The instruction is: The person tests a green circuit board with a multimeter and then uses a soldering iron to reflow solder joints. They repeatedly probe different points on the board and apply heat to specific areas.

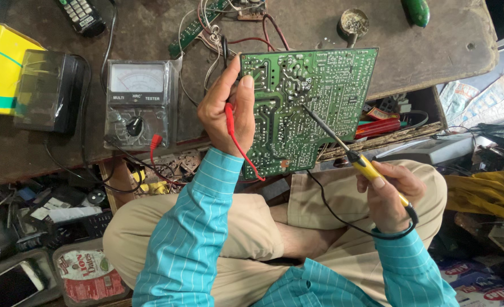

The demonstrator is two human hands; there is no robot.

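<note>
1. The flat green printed circuit board (309, 108) is the landmark; it is held tilted up over the edge of the dark worn wooden workbench (434, 45), its solder side toward the camera.
2. The left hand (227, 111) is at the left edge of the board, wrist bent upward from a turquoise striped sleeve (189, 239); its fingers are closed around that edge, thumb on the front side; a thin red probe with red wire (233, 133) is pinched in the same hand, against the board.
3. The right hand (389, 196) is below and to the right of the board, resting over the knee; its fingers are curled shut around the yellow handle of a soldering iron (354, 159); the iron's dark metal tip touches the middle of the board.
4. Left of the board, a grey analogue multimeter with a black dial (140, 102) lies on the workbench, near the left hand.
5. Above the board stands a small round tin (354, 23).
</note>
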